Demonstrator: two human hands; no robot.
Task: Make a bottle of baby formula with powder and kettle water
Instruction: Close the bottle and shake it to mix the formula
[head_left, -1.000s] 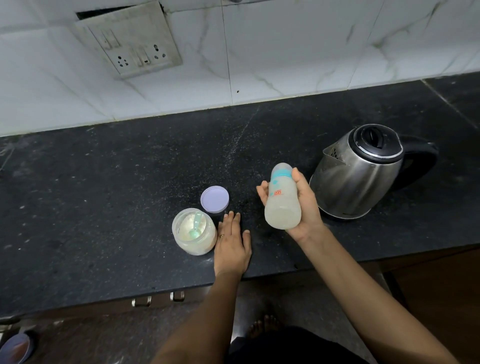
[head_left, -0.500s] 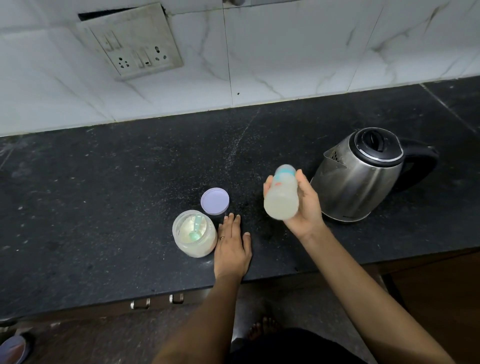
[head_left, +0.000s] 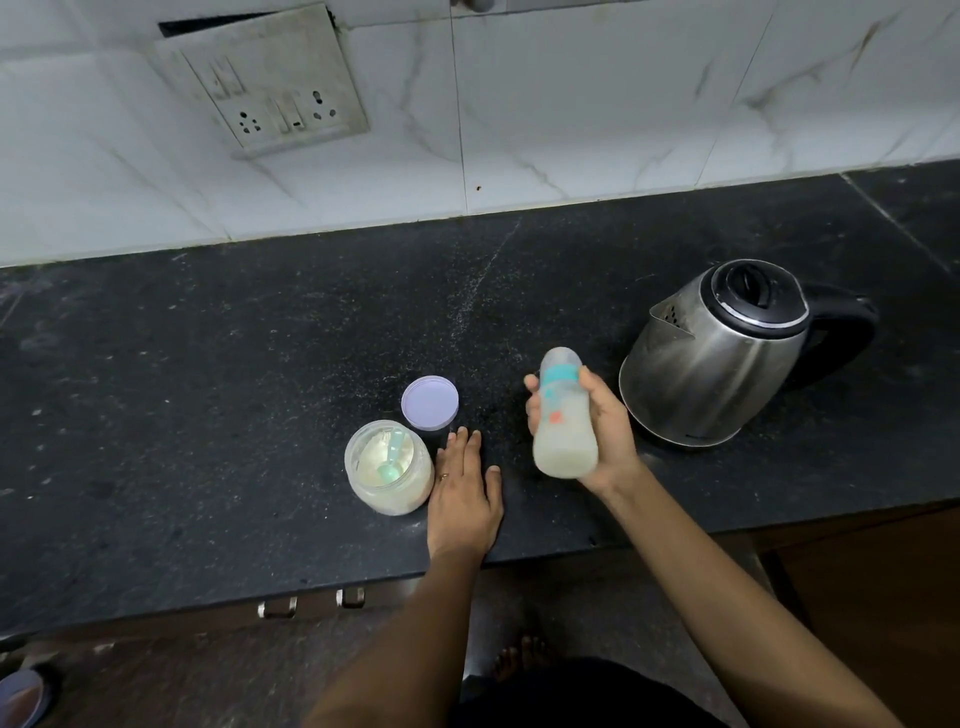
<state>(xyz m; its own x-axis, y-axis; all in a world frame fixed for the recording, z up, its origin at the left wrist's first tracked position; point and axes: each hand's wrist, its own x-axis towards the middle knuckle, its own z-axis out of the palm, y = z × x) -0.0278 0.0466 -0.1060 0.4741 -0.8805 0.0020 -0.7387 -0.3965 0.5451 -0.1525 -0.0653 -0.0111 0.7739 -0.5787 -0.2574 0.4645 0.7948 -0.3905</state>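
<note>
Gripping capped baby bottle (head_left: 563, 415) in right hand (head_left: 597, 431) fingers, left hand (head_left: 464, 499) flat, fingers spread

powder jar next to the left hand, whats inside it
The open powder jar holds pale powder with a teal scoop lying in it. Its purple lid sits off, behind it. How deep the powder goes cannot be judged from above.
</note>
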